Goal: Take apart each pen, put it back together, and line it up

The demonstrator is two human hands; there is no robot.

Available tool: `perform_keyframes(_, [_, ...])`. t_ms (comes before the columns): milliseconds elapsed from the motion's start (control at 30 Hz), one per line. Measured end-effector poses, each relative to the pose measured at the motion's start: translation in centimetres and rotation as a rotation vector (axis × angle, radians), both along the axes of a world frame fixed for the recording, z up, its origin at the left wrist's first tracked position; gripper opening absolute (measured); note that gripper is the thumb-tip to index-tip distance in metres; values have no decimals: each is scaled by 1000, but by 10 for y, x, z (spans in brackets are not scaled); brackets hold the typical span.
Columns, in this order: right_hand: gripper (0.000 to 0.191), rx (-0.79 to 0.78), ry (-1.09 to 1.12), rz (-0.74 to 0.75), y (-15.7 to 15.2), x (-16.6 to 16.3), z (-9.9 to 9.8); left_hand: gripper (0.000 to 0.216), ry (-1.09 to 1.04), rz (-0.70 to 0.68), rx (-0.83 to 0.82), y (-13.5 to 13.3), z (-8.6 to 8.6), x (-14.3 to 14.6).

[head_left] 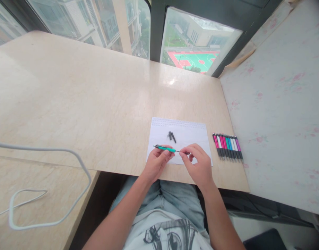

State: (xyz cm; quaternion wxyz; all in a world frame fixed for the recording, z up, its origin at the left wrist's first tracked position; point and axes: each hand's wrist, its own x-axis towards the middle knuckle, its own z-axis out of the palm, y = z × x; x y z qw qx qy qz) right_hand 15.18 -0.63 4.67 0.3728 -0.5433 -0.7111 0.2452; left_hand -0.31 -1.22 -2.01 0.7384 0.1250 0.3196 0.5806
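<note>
My left hand point(157, 162) is closed around the turquoise barrel of a ballpoint pen point(166, 149), its clip end pointing left. From the barrel's right end a thin dark pen refill point(177, 151) sticks out. My right hand point(198, 166) pinches this refill between thumb and fingers; a dark part shows among the fingertips. Both hands are just above a sheet of paper point(198, 135) with rows of writing along its top. Small black pen parts point(172, 136) lie on the paper beyond my hands.
To the right, a row of several pens point(227, 147) in pink, white, green, blue and purple lies on the marbled tabletop point(97, 104). A wall with floral paper point(279, 114) borders the right side. A white cable point(71, 151) loops at left. Windows stand behind the table.
</note>
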Motion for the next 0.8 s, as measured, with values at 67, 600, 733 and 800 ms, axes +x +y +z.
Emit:
perform_keyframes(67, [5, -27, 23, 28, 0, 1, -1, 24, -20, 0, -18, 0, 0, -1])
perform_keyframes(600, [17, -111, -431, -123, 42, -5, -53, 13, -351, 160, -100, 5, 1, -13])
perform_keyframes(733, [16, -114, -501, -157, 47, -14, -52, 14, -372, 159, -98, 5, 2, -15])
perform_keyframes(800, [16, -120, -512, -168, 48, -16, -52, 16, -368, 152, -96, 5, 3, -15])
